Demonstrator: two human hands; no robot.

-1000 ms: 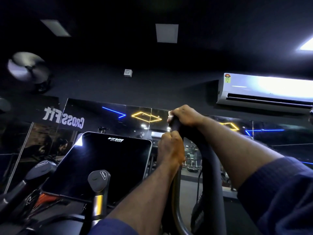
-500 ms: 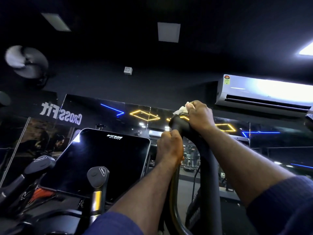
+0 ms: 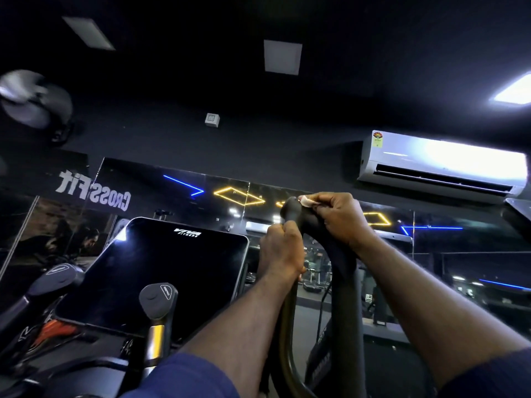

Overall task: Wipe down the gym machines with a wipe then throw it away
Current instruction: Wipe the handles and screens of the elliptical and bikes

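A tall black padded handle (image 3: 342,285) of a cross-trainer rises in front of me, its rounded tip at about my eye level. My left hand (image 3: 281,251) grips the handle a little below the tip. My right hand (image 3: 340,218) sits over the tip from the right and pinches a small white wipe (image 3: 306,201) against it. Most of the wipe is hidden under the fingers.
The machine's dark console screen (image 3: 161,274) stands to the left, with a short fixed grip (image 3: 158,301) in front of it and another grip (image 3: 57,278) further left. Behind is a mirrored wall (image 3: 184,188). An air conditioner (image 3: 442,165) hangs at upper right.
My right hand has slid from over the tip's top to its right side, and the wipe now peeks out at the fingertips. My left hand has kept its grip.
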